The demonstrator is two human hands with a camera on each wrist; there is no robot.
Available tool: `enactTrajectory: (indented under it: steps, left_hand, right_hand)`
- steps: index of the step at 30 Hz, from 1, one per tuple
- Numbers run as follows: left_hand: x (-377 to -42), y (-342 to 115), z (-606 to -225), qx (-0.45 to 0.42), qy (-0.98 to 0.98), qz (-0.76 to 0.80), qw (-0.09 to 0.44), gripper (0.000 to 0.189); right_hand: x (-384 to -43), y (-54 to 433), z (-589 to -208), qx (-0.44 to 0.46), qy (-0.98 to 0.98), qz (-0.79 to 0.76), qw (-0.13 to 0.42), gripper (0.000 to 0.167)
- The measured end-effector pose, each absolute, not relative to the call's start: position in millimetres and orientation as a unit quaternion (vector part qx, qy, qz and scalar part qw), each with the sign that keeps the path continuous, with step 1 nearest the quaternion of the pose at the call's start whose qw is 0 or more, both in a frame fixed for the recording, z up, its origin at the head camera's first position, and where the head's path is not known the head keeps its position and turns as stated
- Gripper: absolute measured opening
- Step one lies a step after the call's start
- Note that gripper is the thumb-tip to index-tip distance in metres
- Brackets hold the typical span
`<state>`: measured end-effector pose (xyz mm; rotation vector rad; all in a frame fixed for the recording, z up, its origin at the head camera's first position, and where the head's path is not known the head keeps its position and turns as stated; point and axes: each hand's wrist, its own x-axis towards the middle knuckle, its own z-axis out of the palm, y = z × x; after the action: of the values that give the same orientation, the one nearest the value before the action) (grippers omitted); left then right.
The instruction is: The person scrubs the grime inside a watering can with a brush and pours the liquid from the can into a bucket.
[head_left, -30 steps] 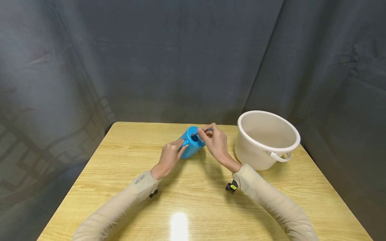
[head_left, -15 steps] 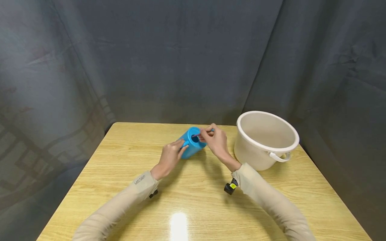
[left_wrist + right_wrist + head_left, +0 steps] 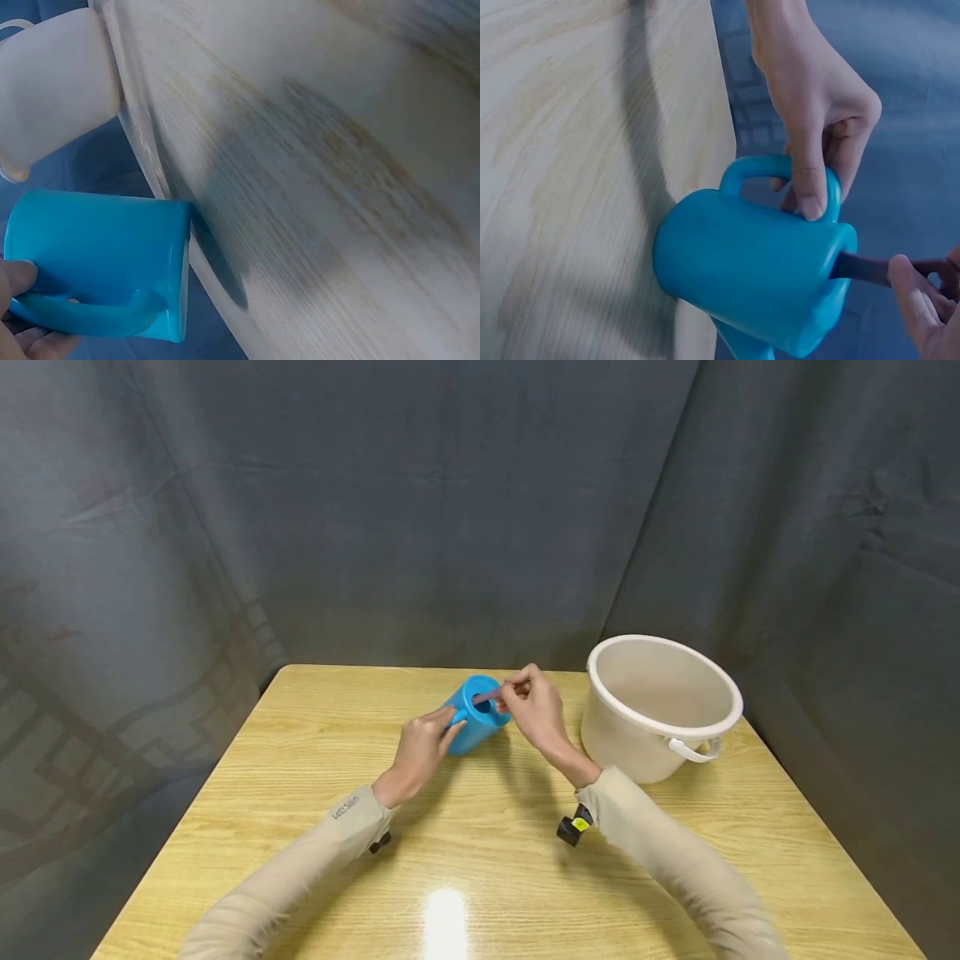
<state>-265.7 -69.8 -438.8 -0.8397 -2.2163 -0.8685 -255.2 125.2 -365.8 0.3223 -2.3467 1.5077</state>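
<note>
A blue watering can (image 3: 471, 740) is near the middle of the table's far side, its opening facing up and toward me. My left hand (image 3: 417, 756) grips the can's handle (image 3: 94, 316), with the thumb pressed on top of it in the right wrist view. Between the thumb and fingers of my right hand (image 3: 540, 714) is a slender dark reddish tool (image 3: 866, 268). One end of it goes through the can's opening and is hidden inside; a hole shows near the held end. The can's short spout (image 3: 744, 343) points away from the left hand.
To the right, a large off-white bucket (image 3: 643, 755) with a white handle (image 3: 696, 752) stands on the wooden table (image 3: 480, 852). Dark grey curtains (image 3: 450, 527) hang behind and at both sides of the table.
The reddish tool has turned slightly in my right hand and shows a broader, lighter side at the opening. My left hand keeps its grip; the can has hardly moved.
</note>
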Motion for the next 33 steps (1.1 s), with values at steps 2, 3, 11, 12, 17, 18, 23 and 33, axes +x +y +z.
enactTrajectory:
  steps: [2, 3, 11, 12, 17, 18, 23, 33]
  left_hand:
    - [-266, -70, -438, -0.314, -0.838, -0.331, 0.299, 0.005]
    - [-266, -70, -438, -0.313, -0.839, -0.332, 0.298, 0.005]
    - [-267, -70, -439, -0.314, -0.838, -0.332, 0.299, 0.005]
    - [-267, -70, -439, -0.314, -0.837, -0.333, 0.299, 0.006]
    - [-267, -71, -438, -0.316, -0.832, -0.338, 0.307, 0.008]
    - [-267, -71, -438, -0.315, -0.831, -0.338, 0.308, 0.008]
    - [-267, -71, -438, -0.316, -0.834, -0.335, 0.305, 0.009]
    - [-265, -72, -439, -0.313, -0.831, -0.341, 0.308, 0.012]
  right_hand:
    - [-257, 121, -368, 0.115, -0.821, 0.535, 0.161, 0.008]
    - [-257, 119, -369, 0.116, -0.82, 0.537, 0.159, 0.009]
    - [-260, 120, -371, 0.125, -0.807, 0.563, 0.13, 0.012]
    - [-260, 122, -369, 0.124, -0.805, 0.566, 0.128, 0.012]
    - [-257, 130, -361, 0.117, -0.8, 0.572, 0.138, 0.014]
    - [-257, 130, -360, 0.117, -0.801, 0.57, 0.139, 0.014]
    - [-256, 127, -361, 0.123, -0.81, 0.554, 0.148, 0.014]
    - [-256, 115, -374, 0.151, -0.834, 0.509, 0.151, 0.022]
